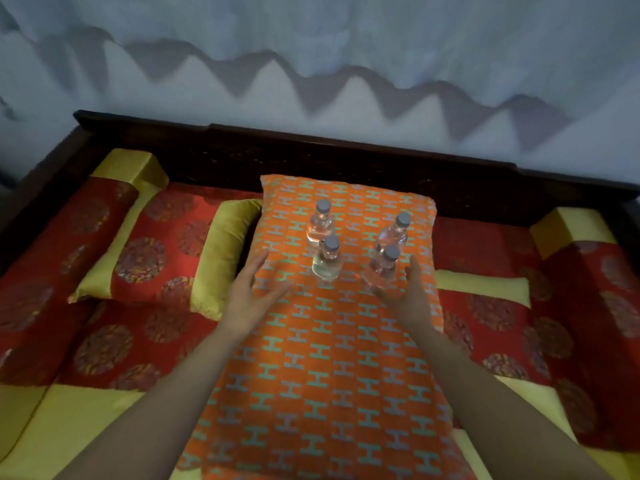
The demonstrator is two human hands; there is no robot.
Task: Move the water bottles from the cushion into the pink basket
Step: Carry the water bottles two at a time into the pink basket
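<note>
Several clear water bottles with grey caps stand upright on the far half of an orange cushion [329, 358] patterned with teal H shapes. The near-left bottle [327, 259] and the near-right bottle [382, 268] are closest to me; two more stand behind, at back left [320, 221] and back right [394, 232]. My left hand [254, 292] hovers open, palm down, just left of the near-left bottle. My right hand [405, 289] is open and cupped beside the near-right bottle, fingers close to its base. No pink basket is in view.
The cushion lies on a red and yellow upholstered bench with a dark wooden backrest [346, 154]. A red and yellow pillow [166, 254] lies to the left, and bolsters sit at the far left [69, 244] and far right [588, 258]. Pale curtains hang behind.
</note>
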